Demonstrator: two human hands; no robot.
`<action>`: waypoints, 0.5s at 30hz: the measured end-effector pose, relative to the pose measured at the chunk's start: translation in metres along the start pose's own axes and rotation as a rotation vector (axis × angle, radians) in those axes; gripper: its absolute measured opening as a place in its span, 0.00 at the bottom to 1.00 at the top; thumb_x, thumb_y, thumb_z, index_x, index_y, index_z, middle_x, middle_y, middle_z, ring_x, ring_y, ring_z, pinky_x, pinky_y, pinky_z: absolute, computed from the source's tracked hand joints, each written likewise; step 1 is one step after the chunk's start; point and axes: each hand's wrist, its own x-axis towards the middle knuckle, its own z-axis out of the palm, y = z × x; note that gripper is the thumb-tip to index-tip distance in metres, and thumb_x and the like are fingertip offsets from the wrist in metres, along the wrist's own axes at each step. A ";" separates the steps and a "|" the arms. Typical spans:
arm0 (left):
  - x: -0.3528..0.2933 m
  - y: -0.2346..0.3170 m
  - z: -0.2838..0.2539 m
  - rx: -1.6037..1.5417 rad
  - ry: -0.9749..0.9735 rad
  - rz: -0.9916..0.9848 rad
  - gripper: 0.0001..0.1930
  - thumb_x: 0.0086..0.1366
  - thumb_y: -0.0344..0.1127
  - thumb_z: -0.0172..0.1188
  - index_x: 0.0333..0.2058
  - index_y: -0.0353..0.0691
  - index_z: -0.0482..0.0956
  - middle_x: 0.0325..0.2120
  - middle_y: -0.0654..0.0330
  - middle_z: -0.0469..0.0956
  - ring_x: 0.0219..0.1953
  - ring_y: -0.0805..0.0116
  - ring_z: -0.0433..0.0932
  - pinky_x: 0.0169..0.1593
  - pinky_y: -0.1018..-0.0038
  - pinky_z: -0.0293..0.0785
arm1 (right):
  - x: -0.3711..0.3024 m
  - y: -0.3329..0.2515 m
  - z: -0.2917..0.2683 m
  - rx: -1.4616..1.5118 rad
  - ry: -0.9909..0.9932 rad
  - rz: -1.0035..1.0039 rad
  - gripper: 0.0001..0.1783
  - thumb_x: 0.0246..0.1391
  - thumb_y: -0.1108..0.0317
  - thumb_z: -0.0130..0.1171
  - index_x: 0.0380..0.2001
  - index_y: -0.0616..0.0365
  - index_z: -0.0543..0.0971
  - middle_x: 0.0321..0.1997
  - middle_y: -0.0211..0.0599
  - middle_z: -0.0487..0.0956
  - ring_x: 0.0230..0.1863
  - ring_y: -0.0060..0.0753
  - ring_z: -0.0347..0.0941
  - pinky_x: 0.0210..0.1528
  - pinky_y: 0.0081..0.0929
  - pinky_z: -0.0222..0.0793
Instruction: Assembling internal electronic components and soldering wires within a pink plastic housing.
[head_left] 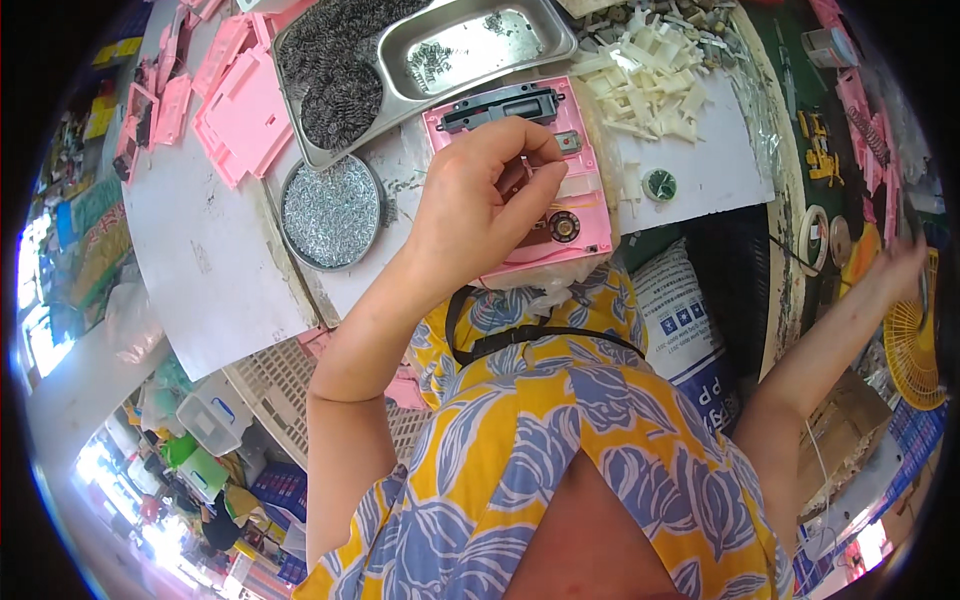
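A pink plastic casing (592,205) lies at the table's near edge on clear wrapping, its inner side up. A long black part (500,108) runs along its far end, with a small grey part (568,142) beside it and a round black speaker-like part (564,227) at the near end. My left hand (475,195) is over the casing, thumb and fingers pinched together; what they hold, if anything, is hidden. Far out to the right is my right hand (903,272), blurred, beside a yellow plastic basket (915,345). A thin dark shape by its fingers is too smeared to name.
A metal tray (395,60) of dark springs stands at the back left, with a round dish (331,212) of small silvery screws or pins before it. Cream plastic pieces (650,85) are heaped at the back right. Pink panels (245,115) lie left; a green roll (659,184) sits right.
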 end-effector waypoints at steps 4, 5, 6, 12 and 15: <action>0.001 -0.017 0.010 0.191 0.194 0.169 0.06 0.54 0.28 0.69 0.32 0.38 0.82 0.29 0.62 0.77 0.32 0.63 0.73 0.37 0.68 0.71 | -0.030 0.006 -0.051 0.418 -0.446 0.180 0.11 0.62 0.67 0.56 0.40 0.66 0.77 0.28 0.34 0.72 0.26 0.24 0.62 0.30 0.21 0.61; 0.003 -0.020 0.012 0.314 0.239 0.239 0.06 0.53 0.28 0.70 0.31 0.39 0.83 0.32 0.63 0.76 0.35 0.63 0.73 0.39 0.69 0.70 | -0.060 0.000 -0.039 0.427 -0.496 0.198 0.11 0.63 0.67 0.55 0.41 0.66 0.77 0.28 0.35 0.72 0.27 0.24 0.63 0.30 0.22 0.61; 0.009 -0.022 0.014 0.434 0.274 0.316 0.06 0.52 0.29 0.71 0.30 0.41 0.84 0.34 0.63 0.76 0.38 0.64 0.73 0.41 0.69 0.69 | -0.136 -0.025 0.002 0.305 -0.462 0.176 0.11 0.63 0.68 0.55 0.41 0.66 0.76 0.29 0.35 0.72 0.29 0.25 0.64 0.31 0.22 0.62; 0.011 -0.030 0.020 0.604 0.307 0.333 0.07 0.48 0.34 0.73 0.28 0.46 0.86 0.41 0.63 0.74 0.47 0.57 0.68 0.52 0.62 0.62 | -0.289 -0.019 0.044 0.156 -1.060 0.162 0.13 0.53 0.79 0.66 0.41 0.64 0.77 0.35 0.36 0.78 0.25 0.20 0.71 0.27 0.20 0.67; 0.012 -0.030 0.021 0.614 0.293 0.327 0.07 0.49 0.35 0.73 0.29 0.46 0.86 0.41 0.64 0.74 0.47 0.57 0.68 0.52 0.62 0.60 | -0.301 -0.017 0.051 0.118 -1.108 0.200 0.13 0.52 0.78 0.68 0.41 0.64 0.77 0.35 0.32 0.77 0.31 0.15 0.70 0.34 0.15 0.65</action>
